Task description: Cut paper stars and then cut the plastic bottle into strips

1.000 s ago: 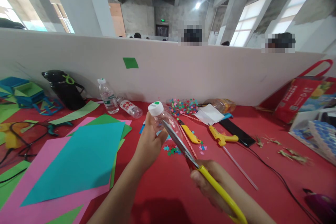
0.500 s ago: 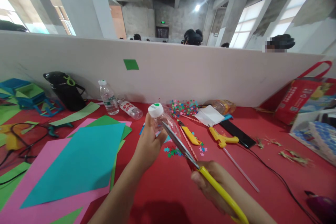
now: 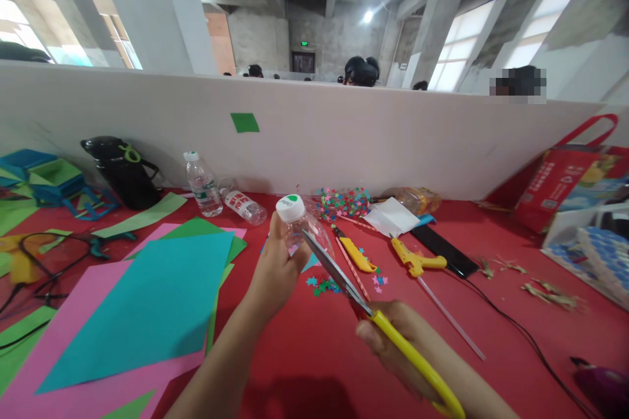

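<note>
the red bag (image 3: pixel 545 183) bears white print; the lying bottle (image 3: pixel 243 205) bears a red-and-white label. neither is legible here. the cap (image 3: pixel 289 207) of the clear bottle (image 3: pixel 318 230) carries a green mark. the left hand (image 3: pixel 272 268) is closed around this bottle, tilted over the red table (image 3: pixel 304 347). the right hand (image 3: pixel 388 355) is wrapped around the scissors (image 3: pixel 344 279); blade-to-bottle contact cannot be confirmed.

Bottle (image 3: pixel 299 226) partly hidden behind left fingers (image 3: pixel 276 236), purple object (image 3: pixel 602 385) cut off
</note>
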Available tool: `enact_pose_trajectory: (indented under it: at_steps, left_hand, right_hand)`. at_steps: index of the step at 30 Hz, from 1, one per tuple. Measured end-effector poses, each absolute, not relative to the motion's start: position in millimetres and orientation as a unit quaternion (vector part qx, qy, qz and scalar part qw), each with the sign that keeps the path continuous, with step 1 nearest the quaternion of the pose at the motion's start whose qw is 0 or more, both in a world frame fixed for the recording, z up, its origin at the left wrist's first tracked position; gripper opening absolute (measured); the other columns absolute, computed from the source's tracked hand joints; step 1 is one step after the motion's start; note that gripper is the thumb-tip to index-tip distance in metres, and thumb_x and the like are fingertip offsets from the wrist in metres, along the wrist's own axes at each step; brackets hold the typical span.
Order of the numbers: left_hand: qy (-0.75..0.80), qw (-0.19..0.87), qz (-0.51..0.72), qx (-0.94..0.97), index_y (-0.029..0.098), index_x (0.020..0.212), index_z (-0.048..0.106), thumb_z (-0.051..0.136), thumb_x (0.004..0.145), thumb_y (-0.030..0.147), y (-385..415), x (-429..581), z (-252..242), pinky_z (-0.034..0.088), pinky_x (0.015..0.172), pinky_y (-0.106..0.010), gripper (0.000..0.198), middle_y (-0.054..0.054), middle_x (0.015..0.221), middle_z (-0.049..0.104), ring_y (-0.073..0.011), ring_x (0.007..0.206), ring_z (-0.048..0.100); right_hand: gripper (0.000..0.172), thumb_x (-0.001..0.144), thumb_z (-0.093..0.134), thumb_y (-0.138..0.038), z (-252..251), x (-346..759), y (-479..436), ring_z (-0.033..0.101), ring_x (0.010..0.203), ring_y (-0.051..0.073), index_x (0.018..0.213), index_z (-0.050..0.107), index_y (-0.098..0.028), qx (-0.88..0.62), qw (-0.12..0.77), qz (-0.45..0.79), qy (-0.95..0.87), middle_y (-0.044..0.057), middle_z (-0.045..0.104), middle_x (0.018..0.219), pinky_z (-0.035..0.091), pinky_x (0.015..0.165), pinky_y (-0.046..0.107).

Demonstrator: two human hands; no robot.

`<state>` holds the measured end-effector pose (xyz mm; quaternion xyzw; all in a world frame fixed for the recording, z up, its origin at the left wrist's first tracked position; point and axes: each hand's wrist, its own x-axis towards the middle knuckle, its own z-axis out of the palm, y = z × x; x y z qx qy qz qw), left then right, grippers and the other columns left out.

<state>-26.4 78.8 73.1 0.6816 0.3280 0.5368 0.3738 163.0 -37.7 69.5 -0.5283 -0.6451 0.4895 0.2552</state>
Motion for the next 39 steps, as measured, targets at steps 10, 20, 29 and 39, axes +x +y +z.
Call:
enact_pose_trajectory:
  at_steps: [10, 20, 29, 39]
  left_hand:
    - [0.348, 0.466, 0.564, 0.586, 0.022, 0.102, 0.051, 0.064, 0.073, 0.021, 77.6, -21.0, 89.1, 0.047, 0.093, -0.043, 0.031, -0.005, 0.102, 0.066, -0.0239, 0.099, 0.063]
    - [0.241, 0.705, 0.537, 0.395, 0.025, 0.118, 0.056, 0.067, 0.070, 0.015, 67.1, -20.8, 91.4, 0.052, 0.093, -0.042, 0.051, -0.003, 0.107, 0.068, -0.0255, 0.106, 0.064]
    - [0.257, 0.697, 0.549, 0.384, 0.021, 0.112, 0.061, 0.066, 0.071, 0.015, 67.0, -16.3, 92.3, 0.057, 0.083, -0.041, 0.042, -0.003, 0.095, 0.071, -0.0246, 0.093, 0.068]
    - [0.299, 0.649, 0.582, 0.387, 0.018, 0.096, 0.062, 0.073, 0.074, 0.023, 72.4, -17.1, 91.5, 0.058, 0.078, -0.034, 0.025, -0.003, 0.090, 0.070, -0.0179, 0.083, 0.069]
  right_hand:
    - [0.060, 0.082, 0.040, -0.083, 79.3, 165.9, -39.6, 0.035, 0.037, 0.007, 0.072, 0.038, -0.023, -0.506, 0.243, 0.554, -0.614, -0.010, 0.035, 0.046, 0.027, 0.035, 0.018]
    - [0.067, 0.072, 0.044, -0.089, 72.9, 160.4, -31.1, 0.033, 0.031, 0.007, 0.068, 0.044, -0.023, -0.585, 0.396, 0.468, -0.531, -0.011, 0.035, 0.040, 0.024, 0.034, 0.018]
    - [0.065, 0.073, 0.046, -0.088, 65.9, 171.3, -24.4, 0.034, 0.030, 0.008, 0.067, 0.041, -0.024, -0.567, 0.343, 0.478, -0.577, -0.010, 0.036, 0.040, 0.023, 0.032, 0.020]
    - [0.052, 0.088, 0.047, -0.072, 66.5, 180.7, -31.4, 0.037, 0.050, 0.010, 0.073, 0.040, -0.022, -0.532, 0.305, 0.437, -0.658, -0.006, 0.040, 0.059, 0.023, 0.046, 0.023]
